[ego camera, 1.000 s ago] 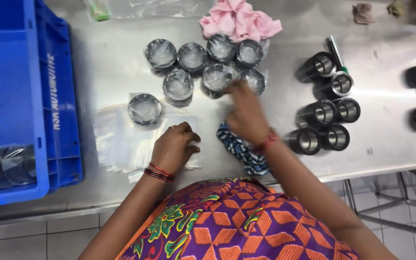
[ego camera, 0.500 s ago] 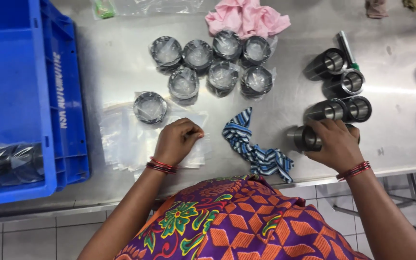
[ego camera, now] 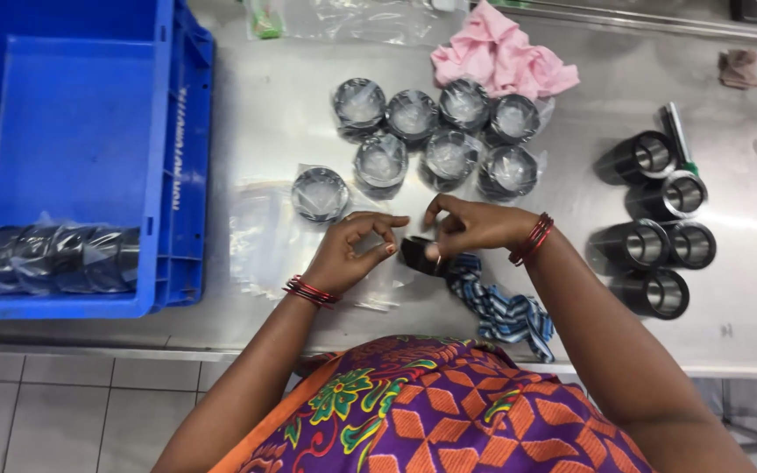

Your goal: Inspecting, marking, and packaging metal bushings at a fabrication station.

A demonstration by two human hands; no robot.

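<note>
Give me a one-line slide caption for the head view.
Right hand holds a dark metal cylinder while left hand pinches a clear plastic bag on the steel table.

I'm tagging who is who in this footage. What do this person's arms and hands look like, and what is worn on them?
Both arms are bare, no sleeves or gloves. The left hand has a stack of thin red bangles at its wrist; the right hand has matching red bangles.

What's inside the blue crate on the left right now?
In the blue crate, a row of dark cylindrical parts wrapped in clear plastic lies along the near wall. The rest of the visible floor is bare blue. The crate's left end is out of frame, so anything there cannot be seen.
</note>
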